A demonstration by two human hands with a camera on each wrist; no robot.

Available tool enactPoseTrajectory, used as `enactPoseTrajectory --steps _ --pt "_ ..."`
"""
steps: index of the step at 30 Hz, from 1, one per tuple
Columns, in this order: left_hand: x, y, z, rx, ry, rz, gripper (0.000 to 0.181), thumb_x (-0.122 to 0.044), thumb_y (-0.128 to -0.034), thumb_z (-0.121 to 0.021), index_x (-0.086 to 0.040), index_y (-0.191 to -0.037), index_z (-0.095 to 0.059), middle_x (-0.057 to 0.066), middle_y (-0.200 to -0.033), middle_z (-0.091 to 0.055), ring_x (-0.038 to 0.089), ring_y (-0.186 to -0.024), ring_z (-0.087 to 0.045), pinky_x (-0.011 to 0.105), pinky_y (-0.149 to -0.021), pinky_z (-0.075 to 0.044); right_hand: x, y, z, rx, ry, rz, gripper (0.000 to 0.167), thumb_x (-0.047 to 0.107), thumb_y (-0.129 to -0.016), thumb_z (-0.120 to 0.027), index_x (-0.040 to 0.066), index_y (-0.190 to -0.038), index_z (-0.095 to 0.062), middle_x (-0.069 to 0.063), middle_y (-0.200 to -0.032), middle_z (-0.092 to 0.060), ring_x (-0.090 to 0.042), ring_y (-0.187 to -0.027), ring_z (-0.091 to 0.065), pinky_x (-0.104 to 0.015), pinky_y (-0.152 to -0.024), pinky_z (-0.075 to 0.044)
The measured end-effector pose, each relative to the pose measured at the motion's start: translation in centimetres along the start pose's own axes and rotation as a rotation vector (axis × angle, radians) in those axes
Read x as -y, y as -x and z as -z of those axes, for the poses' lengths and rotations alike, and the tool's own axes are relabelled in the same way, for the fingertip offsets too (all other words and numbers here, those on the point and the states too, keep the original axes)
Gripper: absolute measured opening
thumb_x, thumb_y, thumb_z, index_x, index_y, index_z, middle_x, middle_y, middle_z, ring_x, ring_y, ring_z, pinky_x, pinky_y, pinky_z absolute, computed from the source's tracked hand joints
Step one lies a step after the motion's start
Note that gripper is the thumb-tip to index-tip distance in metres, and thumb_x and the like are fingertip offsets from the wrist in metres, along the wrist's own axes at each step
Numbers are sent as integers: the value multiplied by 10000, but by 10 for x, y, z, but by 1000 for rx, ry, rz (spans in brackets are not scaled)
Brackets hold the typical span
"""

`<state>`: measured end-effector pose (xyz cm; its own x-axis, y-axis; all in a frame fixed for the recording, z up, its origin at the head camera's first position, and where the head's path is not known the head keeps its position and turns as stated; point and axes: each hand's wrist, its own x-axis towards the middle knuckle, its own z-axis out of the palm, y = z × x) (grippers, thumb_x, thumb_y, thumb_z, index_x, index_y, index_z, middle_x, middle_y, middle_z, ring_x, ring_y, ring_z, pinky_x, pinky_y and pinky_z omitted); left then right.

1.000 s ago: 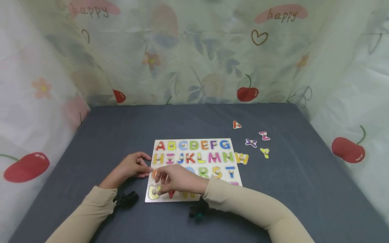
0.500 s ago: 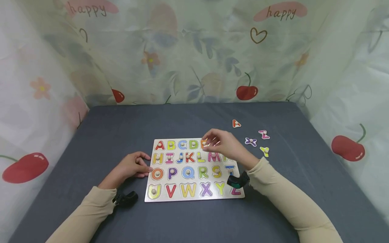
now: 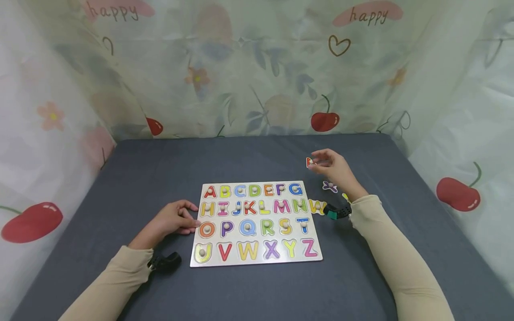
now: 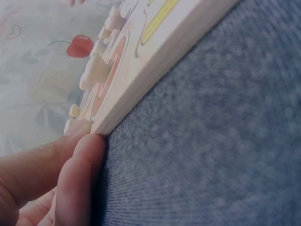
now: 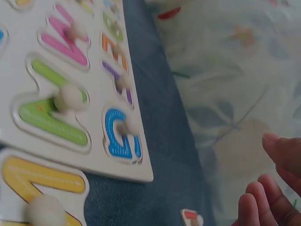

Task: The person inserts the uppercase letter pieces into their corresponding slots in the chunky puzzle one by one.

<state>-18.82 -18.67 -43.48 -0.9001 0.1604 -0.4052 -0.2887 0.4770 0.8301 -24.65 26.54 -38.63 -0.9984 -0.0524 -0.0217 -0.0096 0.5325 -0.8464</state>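
A wooden alphabet puzzle board [image 3: 257,239] lies on the dark cloth, with knobbed letters in its upper rows. My left hand [image 3: 175,218] holds its left edge; the left wrist view shows the thumb [image 4: 42,153] over the edge and a finger against the side. At the back right, my right hand [image 3: 335,169] reaches to a red V piece [image 3: 308,162]. In the right wrist view that V piece [image 5: 189,216] lies below the parted fingers, with no piece seen between them. In the board's bottom row, U has its knob; V, W, X, Y and Z show without knobs.
A yellow W piece [image 3: 316,206] lies against the board's right edge. A purple X piece [image 3: 329,187] sits below my right hand, and a yellow Y piece [image 3: 346,197] is mostly covered by the wrist. A patterned curtain [image 3: 241,89] stands behind the table.
My right hand has moved from the board's lower left, up and across to the red V piece at the back right, now covering the Z piece. The left hand stays at the board's edge.
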Motion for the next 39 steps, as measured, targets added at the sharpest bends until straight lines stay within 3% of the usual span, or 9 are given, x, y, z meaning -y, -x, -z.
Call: enactPoseTrajectory --steps 12,23,31,39 --pt "3 -2 0 10 24 -5 538 -99 -790 -803 8 -1215 -491 42 -741 -594 103 -611 -651 256 -549 -557 -25 -52 -10 -73 -6 -156 542 227 -904 -692 20 -1357 -479 -209 -1256 -550 -350 -1059 -621 -459 -959 -500" --pt "4 -3 2 2 15 1 546 -113 -786 -808 4 -1217 -495 49 -749 -594 107 -619 -653 260 -558 -560 -26 -66 -16 -136 94 -343 396 239 -881 -718 23 -1188 -590 -161 -1168 -590 -209 -866 -633 -358 -855 -489" --pt "1 -2 3 -3 -2 -5 558 -131 -775 -819 1 -1211 -497 48 -746 -601 112 -620 -657 262 -557 -560 -22 -67 -20 -160 156 -316 302 210 -874 -729 12 -1084 -644 -165 -1114 -594 -165 -774 -570 -253 -694 -465" --pt "0 0 2 -3 10 4 533 -101 -797 -796 10 -1220 -492 47 -740 -598 106 -608 -645 256 -548 -554 -25 -70 -23 -190 225 -297 228 235 -868 -734 25 -935 -679 -94 -867 -618 -157 -670 -531 -259 -591 -415"
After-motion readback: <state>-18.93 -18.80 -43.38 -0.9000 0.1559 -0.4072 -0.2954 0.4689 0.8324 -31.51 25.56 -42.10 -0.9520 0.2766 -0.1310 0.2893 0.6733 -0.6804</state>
